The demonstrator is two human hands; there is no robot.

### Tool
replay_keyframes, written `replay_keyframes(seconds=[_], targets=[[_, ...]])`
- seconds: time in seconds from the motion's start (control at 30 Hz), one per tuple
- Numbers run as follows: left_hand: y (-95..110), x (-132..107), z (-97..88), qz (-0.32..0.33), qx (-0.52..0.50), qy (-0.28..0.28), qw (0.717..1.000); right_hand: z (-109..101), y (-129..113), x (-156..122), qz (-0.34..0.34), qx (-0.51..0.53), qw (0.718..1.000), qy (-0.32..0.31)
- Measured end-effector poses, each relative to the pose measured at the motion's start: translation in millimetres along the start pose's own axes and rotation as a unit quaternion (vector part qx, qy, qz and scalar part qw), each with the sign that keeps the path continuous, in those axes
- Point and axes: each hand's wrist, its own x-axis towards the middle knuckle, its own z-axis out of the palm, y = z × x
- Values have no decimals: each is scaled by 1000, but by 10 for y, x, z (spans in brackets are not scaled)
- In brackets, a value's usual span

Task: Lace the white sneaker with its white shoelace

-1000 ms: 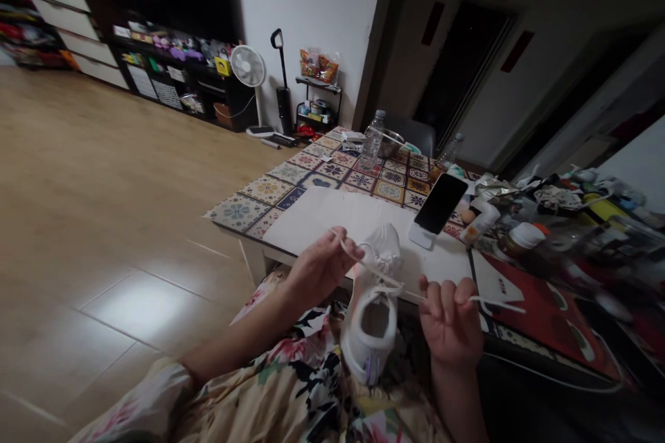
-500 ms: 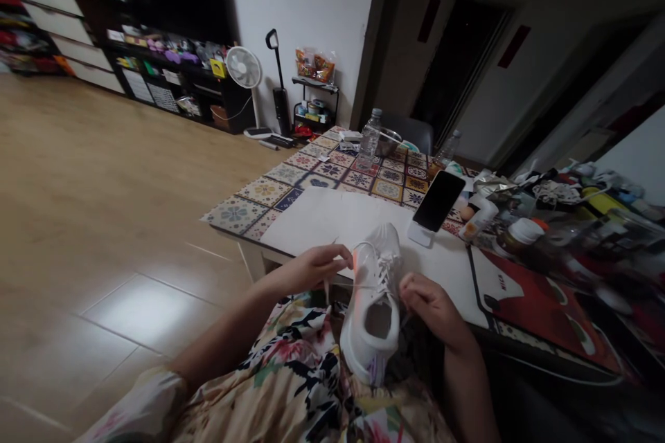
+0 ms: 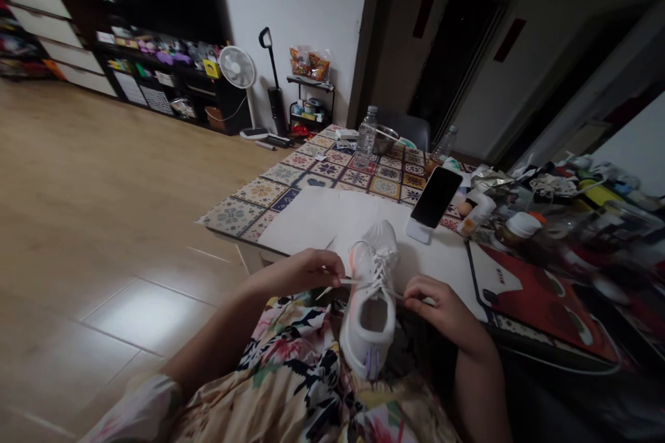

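Observation:
A white sneaker (image 3: 370,304) rests on my lap, its toe against the table's near edge and its heel towards me. Laces criss-cross over its tongue. To the left of the shoe, my left hand (image 3: 321,268) pinches one end of the white shoelace (image 3: 349,282), which runs taut to the eyelets. On the right, my right hand (image 3: 430,296) is closed on the lace's other end, pulled out sideways. The shoe opening shows between the hands. Floral fabric (image 3: 291,360) lies beneath the heel.
A white sheet (image 3: 312,221) covers the near part of the patterned table (image 3: 244,204). Beyond the toe stands a phone (image 3: 437,197) on a white stand. At right lie a red mat (image 3: 540,297), a white-capped jar (image 3: 519,228) and clutter. Plastic bottles (image 3: 366,138) stand farther back.
Both hands now hold the lace ends drawn out to either side, low over the shoe. My right hand has turned and moved slightly outward. The view has shifted a little.

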Motion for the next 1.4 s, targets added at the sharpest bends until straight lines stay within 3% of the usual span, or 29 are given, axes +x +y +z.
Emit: replay_keyframes(seconds=[0.1, 0.17, 0.27, 0.37, 0.53, 0.7, 0.8, 0.9, 1.1, 1.27, 1.33, 1.4], targets=[[37, 21, 30, 107, -52, 19, 993, 25, 6, -4, -68, 83, 993, 46], [54, 67, 133, 140, -124, 25, 982, 130, 19, 23, -88, 164, 979, 80], [50, 156, 348, 120, -261, 17, 958, 360, 25, 105, -81, 275, 951, 114], [43, 218, 497, 118, -268, 65, 954, 541, -4, 193, -67, 312, 934, 159], [60, 257, 554, 164, -191, 110, 962, 612, -104, 226, -76, 193, 954, 217], [78, 290, 632, 113, -296, 105, 943, 625, -172, 167, -93, 114, 958, 245], [110, 281, 659, 110, -270, 104, 951, 627, -207, 142, -101, 91, 963, 232], [127, 251, 672, 121, -225, 140, 957, 616, -249, 129, -109, 59, 969, 212], [106, 219, 702, 141, -156, 171, 963, 683, -276, 139, -77, 60, 959, 265], [112, 218, 712, 90, -172, 153, 969, 737, -243, 151, -40, 123, 936, 328], [102, 223, 715, 74, -183, 162, 967, 703, -244, 143, -49, 82, 943, 319], [87, 227, 715, 67, -196, 170, 963, 648, -257, 130, -75, -1, 960, 270]])
